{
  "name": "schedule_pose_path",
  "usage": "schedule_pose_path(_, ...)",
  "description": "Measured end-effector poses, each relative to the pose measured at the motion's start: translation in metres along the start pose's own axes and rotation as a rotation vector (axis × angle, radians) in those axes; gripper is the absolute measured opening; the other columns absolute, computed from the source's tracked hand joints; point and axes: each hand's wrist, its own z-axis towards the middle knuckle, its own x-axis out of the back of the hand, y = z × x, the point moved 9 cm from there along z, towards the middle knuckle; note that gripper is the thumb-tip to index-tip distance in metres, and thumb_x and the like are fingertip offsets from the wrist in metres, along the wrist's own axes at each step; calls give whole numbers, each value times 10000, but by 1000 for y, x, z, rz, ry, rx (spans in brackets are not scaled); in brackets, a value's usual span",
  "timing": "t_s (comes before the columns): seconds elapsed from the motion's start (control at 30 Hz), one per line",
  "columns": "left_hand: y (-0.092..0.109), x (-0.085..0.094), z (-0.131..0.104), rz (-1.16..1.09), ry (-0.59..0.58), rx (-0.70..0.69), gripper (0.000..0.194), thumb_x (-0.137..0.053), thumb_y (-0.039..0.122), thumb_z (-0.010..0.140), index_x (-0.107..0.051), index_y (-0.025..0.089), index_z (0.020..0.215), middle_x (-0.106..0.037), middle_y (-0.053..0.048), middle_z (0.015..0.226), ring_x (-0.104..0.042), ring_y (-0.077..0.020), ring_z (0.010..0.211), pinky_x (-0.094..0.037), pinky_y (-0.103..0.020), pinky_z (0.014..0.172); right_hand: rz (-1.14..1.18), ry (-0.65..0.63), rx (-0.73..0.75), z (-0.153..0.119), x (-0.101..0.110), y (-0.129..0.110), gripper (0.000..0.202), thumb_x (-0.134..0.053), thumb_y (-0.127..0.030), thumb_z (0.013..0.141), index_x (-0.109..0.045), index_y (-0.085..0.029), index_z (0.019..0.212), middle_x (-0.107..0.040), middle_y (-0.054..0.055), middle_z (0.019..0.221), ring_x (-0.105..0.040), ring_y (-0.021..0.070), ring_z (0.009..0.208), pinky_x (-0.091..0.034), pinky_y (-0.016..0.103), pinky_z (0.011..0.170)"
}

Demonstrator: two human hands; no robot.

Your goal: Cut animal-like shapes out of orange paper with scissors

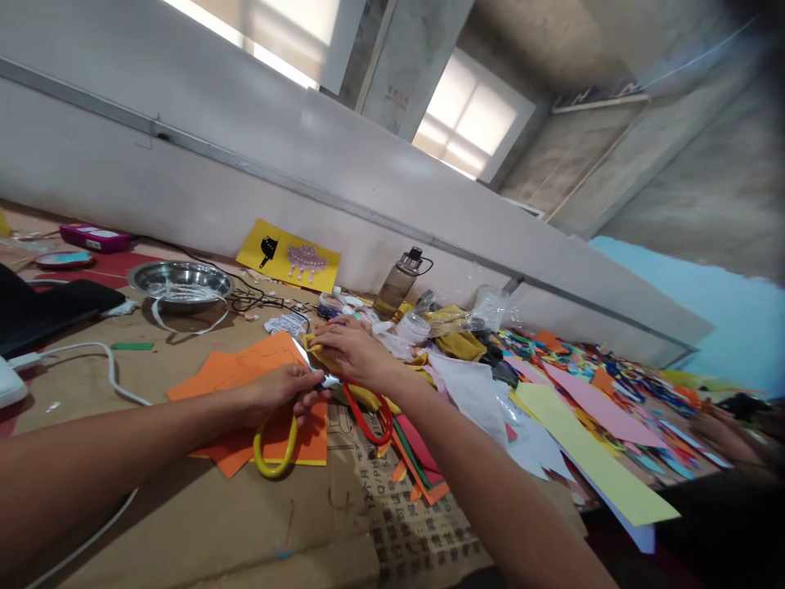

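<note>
above orange sheets (224,368), left hand (294,391) clasps scissors (332,381) while right hand (354,350) arches over cloth (321,355), grip unclear.

Head-worn view: forward, slightly down, tilted; near cardboard-covered table (214,523) below, white wall (245,131) beyond.

Red-and-yellow scissors (332,381) in left hand (285,391)

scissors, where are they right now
In the head view, the scissors are left of the picture's centre, in the left hand, the yellow handle overlapping the orange paper.
</note>
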Motion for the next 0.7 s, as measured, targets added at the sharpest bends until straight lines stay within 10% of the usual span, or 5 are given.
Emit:
schedule_pose_path(0.37,-1,-6,3,115,-46,10,674,-778,776,575,-652,127,708,-467,58,489,-344,-74,423,-418,-282,471,-155,-698,-170,30,-28,32,266,-733,-250,835,-655,-181,589,-551,-50,536,-490,138,660,-217,302,688)
schedule_pose_path(0.7,-6,-5,7,83,-76,-4,697,-770,794,573,-673,125,745,-457,70,497,-327,-73,436,-413,-273,473,-4,-677,-133,37,-28,53,252,-752,-195,799,-675,-177,561,-561,-55,565,-478,119,659,-238,272,671)
